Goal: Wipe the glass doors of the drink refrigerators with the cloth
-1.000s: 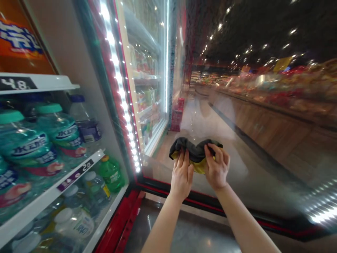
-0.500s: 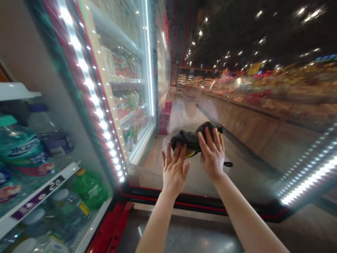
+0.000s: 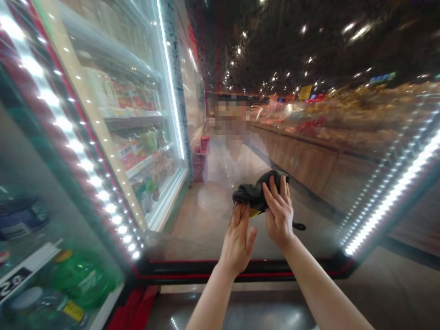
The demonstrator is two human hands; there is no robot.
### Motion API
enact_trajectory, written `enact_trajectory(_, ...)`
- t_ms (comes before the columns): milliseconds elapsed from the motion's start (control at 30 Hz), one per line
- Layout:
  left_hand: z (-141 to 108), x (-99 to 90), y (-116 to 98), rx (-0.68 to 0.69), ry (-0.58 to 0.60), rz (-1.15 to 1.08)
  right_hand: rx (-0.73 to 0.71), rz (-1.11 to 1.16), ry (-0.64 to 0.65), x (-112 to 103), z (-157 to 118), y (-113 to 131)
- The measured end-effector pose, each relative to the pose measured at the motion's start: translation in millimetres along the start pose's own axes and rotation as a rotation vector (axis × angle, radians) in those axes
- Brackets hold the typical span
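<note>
A bunched dark grey cleaning cloth [image 3: 252, 192] with a yellow underside lies against the glass door [image 3: 206, 224]. Its black hanging loop [image 3: 299, 226] sticks out past my right wrist. My right hand [image 3: 279, 213] presses on the cloth's right part, fingers bent over the folds. Lower and to the left, my left hand [image 3: 238, 240] has its fingers stretched out flat, the tips touching the cloth's lower edge and the thumb apart. The palm side of both hands is hidden.
A black door frame [image 3: 240, 270] with a red line runs below the hands, with bright LED strips [image 3: 85, 167] [image 3: 395, 201] along the sides. At left, a shelf [image 3: 30, 266] holds bottles, including a green bottle [image 3: 84, 279]. A person's reflection shows in the glass.
The view has turned right, so the shelf and frame sit further left. Both hands remain at the cloth, which is more bunched; my left hand has shifted right, closer to my right hand.
</note>
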State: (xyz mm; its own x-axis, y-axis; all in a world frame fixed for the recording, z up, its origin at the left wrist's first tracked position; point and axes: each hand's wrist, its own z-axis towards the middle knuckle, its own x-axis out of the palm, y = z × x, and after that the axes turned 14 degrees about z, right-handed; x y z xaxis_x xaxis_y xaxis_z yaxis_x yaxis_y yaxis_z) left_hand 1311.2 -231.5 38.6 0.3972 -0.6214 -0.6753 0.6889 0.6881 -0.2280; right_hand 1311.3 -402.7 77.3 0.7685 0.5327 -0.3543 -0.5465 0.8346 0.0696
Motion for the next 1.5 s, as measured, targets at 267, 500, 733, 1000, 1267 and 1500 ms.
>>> enact_trajectory(267, -26.5, 24.8, 12.3, 0.301, 0.123, 0.079, -0.056, -0.087, 0.061, 14.9, -47.0, -18.1)
enact_trajectory(500, -35.2, 31.1, 24.5, 0.216, -0.109, 0.294, 0.091, -0.128, -0.212, -4.3, -29.5, -38.0)
enact_trajectory(733, -35.6, 54.6, 33.4, 0.058, -0.192, 0.386, 0.018, -0.232, 0.01, 36.6, -75.7, -19.4)
enact_trajectory(1000, -36.1, 78.2, 16.1, 0.093, -0.174, 0.364, 0.224, -0.321, -0.173, -16.8, -100.4, -77.8)
enact_trajectory(1267, -30.2, 114.9, -10.9, 0.076, -0.247, 0.186, -0.105, -0.372, 0.156, 9.8, -137.1, -71.8)
enact_trajectory(1500, -45.3, 148.3, -39.5, 0.084, -0.187, 0.061, 0.339, -0.367, -0.038, -44.4, -146.7, -121.7)
